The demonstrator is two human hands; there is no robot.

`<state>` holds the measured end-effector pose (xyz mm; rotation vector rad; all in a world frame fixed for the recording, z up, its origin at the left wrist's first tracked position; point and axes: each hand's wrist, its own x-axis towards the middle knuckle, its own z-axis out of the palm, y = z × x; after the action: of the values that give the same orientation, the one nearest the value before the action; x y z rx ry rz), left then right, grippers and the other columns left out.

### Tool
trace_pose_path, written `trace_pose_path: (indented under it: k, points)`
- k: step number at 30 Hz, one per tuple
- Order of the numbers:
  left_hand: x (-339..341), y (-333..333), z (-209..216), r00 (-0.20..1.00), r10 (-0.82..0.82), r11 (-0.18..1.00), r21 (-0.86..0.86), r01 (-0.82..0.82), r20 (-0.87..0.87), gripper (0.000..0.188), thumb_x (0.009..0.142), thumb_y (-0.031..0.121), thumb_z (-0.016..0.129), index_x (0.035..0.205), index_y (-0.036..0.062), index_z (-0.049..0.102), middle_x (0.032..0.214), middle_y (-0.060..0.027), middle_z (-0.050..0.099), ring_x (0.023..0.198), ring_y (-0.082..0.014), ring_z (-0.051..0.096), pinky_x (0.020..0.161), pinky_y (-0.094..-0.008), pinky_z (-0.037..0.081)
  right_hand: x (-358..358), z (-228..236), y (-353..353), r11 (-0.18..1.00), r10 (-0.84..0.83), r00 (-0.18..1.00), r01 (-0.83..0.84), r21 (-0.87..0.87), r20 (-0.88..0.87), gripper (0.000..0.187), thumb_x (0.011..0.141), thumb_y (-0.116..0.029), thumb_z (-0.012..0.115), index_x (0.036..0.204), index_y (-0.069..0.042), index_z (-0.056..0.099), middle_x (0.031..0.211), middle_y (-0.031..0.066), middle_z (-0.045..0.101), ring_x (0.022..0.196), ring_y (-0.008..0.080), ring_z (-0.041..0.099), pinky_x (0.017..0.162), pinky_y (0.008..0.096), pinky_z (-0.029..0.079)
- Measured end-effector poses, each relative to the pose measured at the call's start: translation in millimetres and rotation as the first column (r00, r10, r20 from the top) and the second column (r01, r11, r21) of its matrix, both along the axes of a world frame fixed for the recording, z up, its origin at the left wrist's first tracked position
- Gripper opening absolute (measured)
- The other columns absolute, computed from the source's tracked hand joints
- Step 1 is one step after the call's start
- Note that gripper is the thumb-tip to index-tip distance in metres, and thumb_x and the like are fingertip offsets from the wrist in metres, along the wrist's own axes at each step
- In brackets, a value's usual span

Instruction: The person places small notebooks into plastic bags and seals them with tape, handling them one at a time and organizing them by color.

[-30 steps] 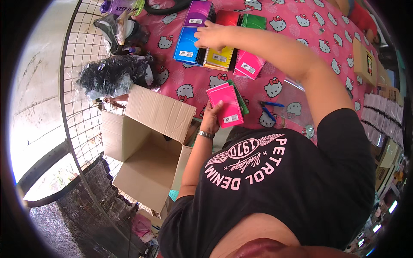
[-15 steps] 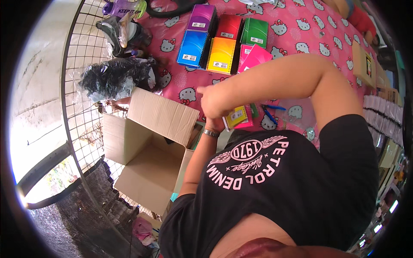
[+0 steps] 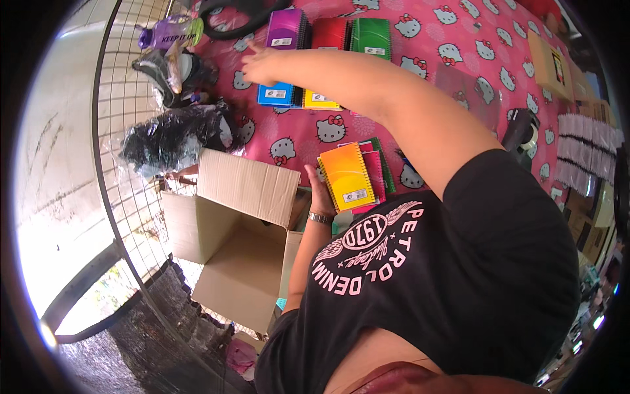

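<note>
We are holding a stack of notebooks (image 3: 351,177), orange one on top, in our left grip (image 3: 321,194), fingers clenched on its edge, just above the open cardboard box (image 3: 230,256). Our right grip (image 3: 262,64) is reaching out, fingers loose and released, hovering by the blue notebook (image 3: 275,95) and yellow notebook (image 3: 319,100). Purple notebook (image 3: 285,29), red notebook (image 3: 328,33) and green notebook (image 3: 371,36) are lying just beyond it on the pink desk (image 3: 453,39).

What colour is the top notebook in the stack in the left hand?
Orange shading to yellow, on the top notebook held by the left hand; the head view shows it.
</note>
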<state>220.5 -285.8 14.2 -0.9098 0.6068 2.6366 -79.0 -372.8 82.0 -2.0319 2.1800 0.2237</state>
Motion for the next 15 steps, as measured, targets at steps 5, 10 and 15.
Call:
trace_pose_path:
  k: [5, 10, 15]
  points:
    - [-5, 12, 4, 0.999, -0.001, 0.992, -0.125, -0.003, -0.032, 0.072, 0.085, 0.063, 0.043, 0.129, 0.0068, 0.046, 0.12, -0.0102, 0.057, 0.109, -0.0266, 0.056, 0.092, -0.041, 0.045, 30, 58, 30, 0.971, 0.145, 0.989, -0.144, 0.189, 0.008, 0.019, 0.074, -0.015, 0.062, 0.09, -0.009, 0.07, 0.097, 0.0091, 0.066, 0.105, 0.0259, 0.057, 0.104, 0.0594, 0.024]
    - [-4, 30, -44, 0.993, 0.089, 0.995, 0.058, -0.085, -0.078, 0.053, 0.087, 0.044, 0.055, 0.124, 0.0072, 0.049, 0.119, -0.0073, 0.058, 0.106, -0.0251, 0.057, 0.094, -0.0399, 0.044, 138, 60, 149, 0.947, 0.303, 0.953, -0.304, 0.099, 0.024, 0.024, 0.07, -0.027, 0.067, 0.09, -0.015, 0.07, 0.105, 0.0032, 0.063, 0.113, 0.0246, 0.048, 0.11, 0.0528, 0.012]
    - [-32, 67, -26, 0.996, -0.036, 0.994, 0.102, 0.045, -0.085, 0.051, 0.084, 0.035, 0.06, 0.123, 0.005, 0.049, 0.117, -0.0094, 0.058, 0.106, -0.0261, 0.057, 0.092, -0.0401, 0.046, 165, 9, 274, 0.919, -0.064, 0.822, 0.269, -0.287, 0.566, 0.022, 0.071, -0.02, 0.064, 0.09, -0.01, 0.064, 0.118, 0.0098, 0.054, 0.12, 0.027, 0.043, 0.113, 0.0491, 0.012]
